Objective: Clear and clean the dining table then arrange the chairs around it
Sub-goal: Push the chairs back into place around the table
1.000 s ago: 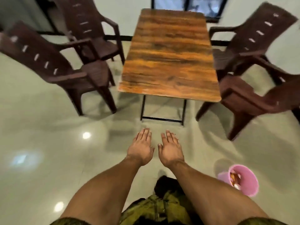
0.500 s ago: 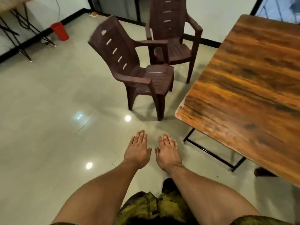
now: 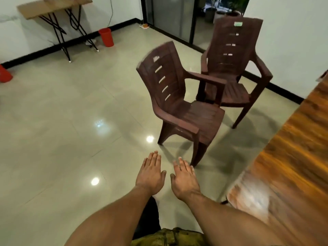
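Note:
The wooden dining table (image 3: 291, 157) fills the right edge of the head view, its top bare. A brown plastic armchair (image 3: 179, 103) stands on the floor just ahead of me, its seat turned toward the table. A second brown armchair (image 3: 232, 68) stands behind it near the wall. My left hand (image 3: 150, 173) and my right hand (image 3: 184, 178) are stretched out side by side, palms down, fingers straight, holding nothing. Both hover short of the near chair's front leg.
A folding side table (image 3: 53, 8) stands at the far left wall with a red bucket (image 3: 106, 37) beside it. Another red bucket (image 3: 4, 74) shows at the left edge. A glass door (image 3: 170, 16) is at the back. Glossy tiled floor (image 3: 62, 121) spreads to the left.
My view has swung left, away from the table's end toward the two left chairs. The near chair is closer now. Both hands stay flat and empty.

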